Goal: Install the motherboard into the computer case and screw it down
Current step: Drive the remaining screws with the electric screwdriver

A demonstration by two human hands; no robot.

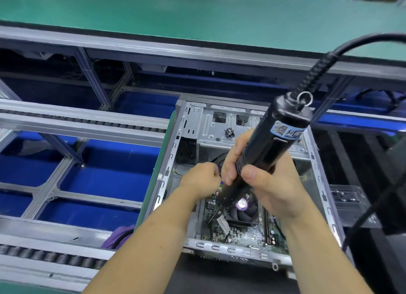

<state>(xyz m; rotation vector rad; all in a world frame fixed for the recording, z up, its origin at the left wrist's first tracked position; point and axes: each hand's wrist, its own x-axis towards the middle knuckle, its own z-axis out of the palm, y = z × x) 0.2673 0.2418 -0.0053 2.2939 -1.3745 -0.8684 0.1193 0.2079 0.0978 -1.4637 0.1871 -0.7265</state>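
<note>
At the left of the frame, grey roller rails (83, 126) run over a blue floor (105, 161), and a purple cloth (119, 236) lies at the lower left beside my left forearm. Further right my left hand (201, 178) reaches into the open computer case (171, 161); its fingers are curled, but my right hand hides their tips, so I cannot tell if they pinch something. At the middle of the frame the motherboard (246, 234) lies flat on the bottom of the case, with its cooler fan (243, 210) half covered. My right hand (263, 183) is clamped around the black electric screwdriver (270, 144), which tilts down to the left; its tip meets the board beside the fan. A small heap of screws (229, 132) rests on the metal shelf in the upper part of the case. From the tool's top, a black cable (342, 51) goes to the upper right of the frame.
</note>
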